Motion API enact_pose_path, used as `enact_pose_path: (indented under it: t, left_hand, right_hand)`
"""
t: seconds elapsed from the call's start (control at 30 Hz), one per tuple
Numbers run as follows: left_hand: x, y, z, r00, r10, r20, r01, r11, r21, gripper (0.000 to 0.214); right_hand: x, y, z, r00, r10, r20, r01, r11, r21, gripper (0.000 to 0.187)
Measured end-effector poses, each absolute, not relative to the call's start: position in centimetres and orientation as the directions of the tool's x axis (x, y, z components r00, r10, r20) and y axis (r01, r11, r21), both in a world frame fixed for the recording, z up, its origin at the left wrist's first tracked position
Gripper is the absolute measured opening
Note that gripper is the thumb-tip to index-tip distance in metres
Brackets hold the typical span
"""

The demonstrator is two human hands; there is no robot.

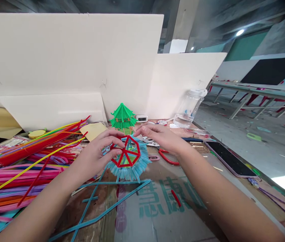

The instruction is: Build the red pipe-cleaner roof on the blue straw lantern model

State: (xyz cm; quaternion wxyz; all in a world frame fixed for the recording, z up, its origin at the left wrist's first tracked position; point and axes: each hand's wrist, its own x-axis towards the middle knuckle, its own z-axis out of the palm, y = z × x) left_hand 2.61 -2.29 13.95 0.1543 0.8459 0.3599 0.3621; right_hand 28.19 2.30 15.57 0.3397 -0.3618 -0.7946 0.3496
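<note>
A red wheel-shaped frame (125,164) made of pipe cleaners, with spokes meeting near its centre, stands in front of a light-blue fringed pipe-cleaner piece (129,174). My left hand (108,148) pinches the frame's left side between thumb and fingers. At the upper edge is my right hand (157,134), its fingertips closed together; what they hold, if anything, is hidden. Just behind stands a green tiered pipe-cleaner roof (123,116). Bent light-blue pipe cleaners (117,205) lie in front on the cardboard.
Bundles of coloured pipe cleaners (13,174) cover the left side. Red-handled pliers (167,159) and a short red piece (176,198) lie to the right. Farther right are a phone (229,158) and a clear jug (189,107). White boards (69,53) rise behind a small digital clock (141,118).
</note>
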Motion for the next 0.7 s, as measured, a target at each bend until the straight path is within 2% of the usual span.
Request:
enact_pose_path:
  t: [0.23,0.43,0.5,0.63,0.7]
  left_hand:
    - [3.3,-3.1,14.1,0.482,0.736,0.475,0.504,-0.676,0.537,0.013]
    - [3.6,-3.6,14.5,0.493,0.741,0.455,0.534,-0.671,0.514,0.014]
    - [3.6,-3.7,14.5,0.494,0.744,0.450,0.538,-0.669,0.513,0.014]
    - [3.4,-3.5,14.4,0.480,0.747,0.460,0.516,-0.664,0.541,0.012]
    - [3.3,-3.4,14.2,0.475,0.751,0.459,0.514,-0.660,0.548,0.011]
  right_hand:
    - [26.5,1.6,14.6,-0.654,0.730,0.197,0.316,0.501,-0.806,0.064]
    - [26.7,1.5,14.8,-0.720,0.681,0.138,0.224,0.415,-0.882,0.051]
    - [27.0,1.6,15.2,-0.689,0.707,0.162,0.256,0.446,-0.858,0.050]
    - [27.9,1.8,16.0,-0.477,0.825,0.303,0.358,0.497,-0.790,0.046]
    - [28.1,1.6,16.3,-0.477,0.843,0.249,0.378,0.452,-0.808,0.040]
